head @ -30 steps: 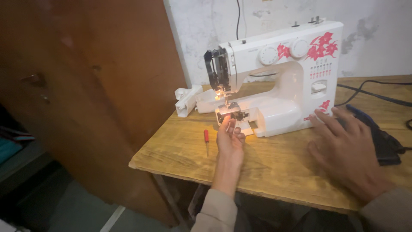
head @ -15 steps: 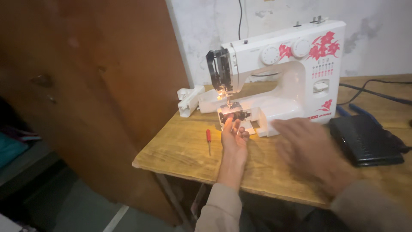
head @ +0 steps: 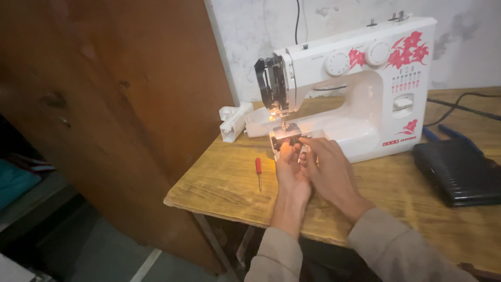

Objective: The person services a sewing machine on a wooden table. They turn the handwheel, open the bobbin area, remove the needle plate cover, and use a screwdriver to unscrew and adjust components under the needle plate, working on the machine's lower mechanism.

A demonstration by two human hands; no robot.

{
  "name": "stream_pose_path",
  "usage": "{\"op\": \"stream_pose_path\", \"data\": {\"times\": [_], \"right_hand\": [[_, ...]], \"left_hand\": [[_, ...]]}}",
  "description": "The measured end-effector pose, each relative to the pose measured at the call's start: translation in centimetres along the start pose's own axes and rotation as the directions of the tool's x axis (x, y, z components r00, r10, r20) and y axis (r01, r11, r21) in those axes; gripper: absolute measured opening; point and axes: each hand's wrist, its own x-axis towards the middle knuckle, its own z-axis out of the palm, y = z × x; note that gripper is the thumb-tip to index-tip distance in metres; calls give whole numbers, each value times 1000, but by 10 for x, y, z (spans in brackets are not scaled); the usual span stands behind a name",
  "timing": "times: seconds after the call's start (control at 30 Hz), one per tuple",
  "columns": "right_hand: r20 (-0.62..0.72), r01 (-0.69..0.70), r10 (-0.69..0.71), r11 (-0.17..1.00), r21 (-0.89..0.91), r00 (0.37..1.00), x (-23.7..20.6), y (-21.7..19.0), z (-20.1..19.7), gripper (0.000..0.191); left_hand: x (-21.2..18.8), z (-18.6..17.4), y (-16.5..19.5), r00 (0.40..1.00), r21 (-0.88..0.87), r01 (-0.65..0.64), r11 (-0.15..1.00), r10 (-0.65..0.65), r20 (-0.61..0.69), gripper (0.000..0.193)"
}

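both hands work at the bobbin area under the needle of the white sewing machine (head: 360, 89) on the wooden table (head: 224, 183). left hand (head: 290, 169) cups the front; right hand (head: 326, 167) pinches something tiny, i can't tell what. next needs a careful fingertip fit. red screwdriver (head: 258, 171) lies nearby, black pedal (head: 459, 172) apart.

My right hand (head: 331, 169) is now meeting my left hand (head: 292, 172) at the front of the sewing machine (head: 360, 89), having left the black foot pedal (head: 459, 169) near the table's right edge.
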Motion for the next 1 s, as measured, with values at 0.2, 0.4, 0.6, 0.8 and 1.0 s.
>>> {"op": "stream_pose_path", "data": {"times": [0.2, 0.4, 0.6, 0.8, 1.0], "right_hand": [[40, 33, -34, 999, 12, 999, 2, 13, 5, 29], [150, -116, 83, 966, 231, 985, 6, 10, 5, 35], [391, -536, 371, 657, 530, 842, 12, 23, 20, 36], [432, -588, 399, 519, 621, 809, 13, 43, 35, 35], [472, -664, 486, 377, 645, 735, 13, 43, 36, 31]], "left_hand": [[-1, 1, -4, 996, 46, -65, 997, 67, -54, 34], [-8, 9, -5, 972, 78, -39, 996, 56, -228, 23], [-2, -2, -7, 980, 60, -90, 994, 99, -171, 21], [-5, 5, -11, 991, 133, -75, 988, 89, -102, 14], [-10, 11, -8, 998, 98, -39, 994, 45, -53, 17]]}}
